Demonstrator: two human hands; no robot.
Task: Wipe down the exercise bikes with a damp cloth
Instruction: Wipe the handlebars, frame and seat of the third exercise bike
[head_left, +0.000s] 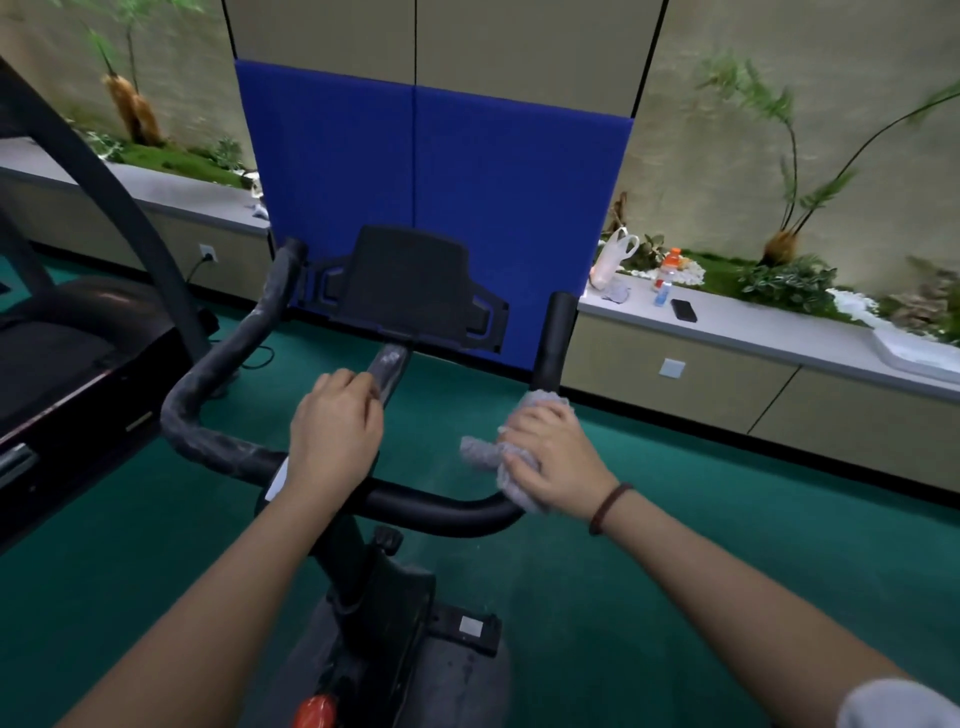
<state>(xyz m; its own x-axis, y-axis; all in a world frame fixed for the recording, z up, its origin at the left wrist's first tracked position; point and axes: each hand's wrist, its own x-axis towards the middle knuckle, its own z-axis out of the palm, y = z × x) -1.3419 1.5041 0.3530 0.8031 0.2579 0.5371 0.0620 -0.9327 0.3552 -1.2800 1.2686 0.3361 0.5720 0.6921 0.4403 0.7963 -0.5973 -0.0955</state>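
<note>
A black exercise bike stands right below me, its handlebar (441, 506) curving up on both sides around a black console (410, 283). My left hand (335, 428) grips the middle of the bar near the console stem. My right hand (553, 454) presses a grey cloth (480, 452) around the bend of the right handlebar, below the upright right grip (556, 338). The left grip (244, 338) looks worn and dusty grey. A red knob (314, 712) shows at the bottom on the frame.
A treadmill (67, 338) stands at the left. A blue padded panel (431, 182) is behind the bike. Low counters with plants run along both walls; the right one (753, 332) holds a plastic bag, bottles and a phone (683, 310). The floor is green carpet.
</note>
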